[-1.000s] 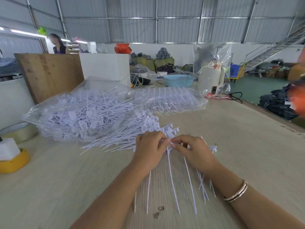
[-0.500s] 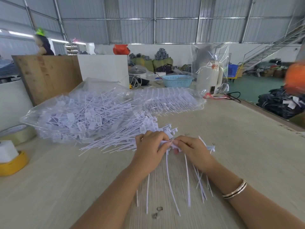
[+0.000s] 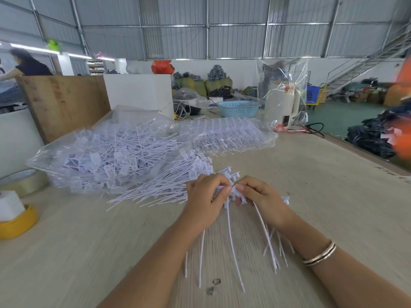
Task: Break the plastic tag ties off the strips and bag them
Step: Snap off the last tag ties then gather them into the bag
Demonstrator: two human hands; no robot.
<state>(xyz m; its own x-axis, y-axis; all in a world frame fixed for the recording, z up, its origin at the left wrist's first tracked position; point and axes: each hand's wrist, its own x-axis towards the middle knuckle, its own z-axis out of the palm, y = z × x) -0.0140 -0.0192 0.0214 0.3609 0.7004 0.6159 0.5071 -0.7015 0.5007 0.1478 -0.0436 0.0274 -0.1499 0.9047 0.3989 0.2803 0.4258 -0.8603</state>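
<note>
My left hand (image 3: pixel 205 202) and my right hand (image 3: pixel 261 200) meet over the wooden table (image 3: pixel 89 252), both pinching a strip of white tag ties (image 3: pixel 232 193) at its head end. Long thin tails (image 3: pixel 232 245) hang from the strip toward me. A loose pile of separated white ties (image 3: pixel 164 187) lies just left of my hands. Behind it, a clear plastic bag (image 3: pixel 106 156) holds many loose ties. A second clear bag (image 3: pixel 229 135) farther back holds ties still in strips.
A tape roll (image 3: pixel 24 181) and a yellow tape roll (image 3: pixel 19 221) with a white block on it sit at the left edge. A blue basket (image 3: pixel 238 107), a white kettle in plastic wrap (image 3: pixel 281 103) and a wooden board (image 3: pixel 64 103) stand at the back. A person works far left.
Both hands stayed together on the strip, with the right fingers shifting slightly along its heads. The hanging tails swung a little. The person at the back left moved.
</note>
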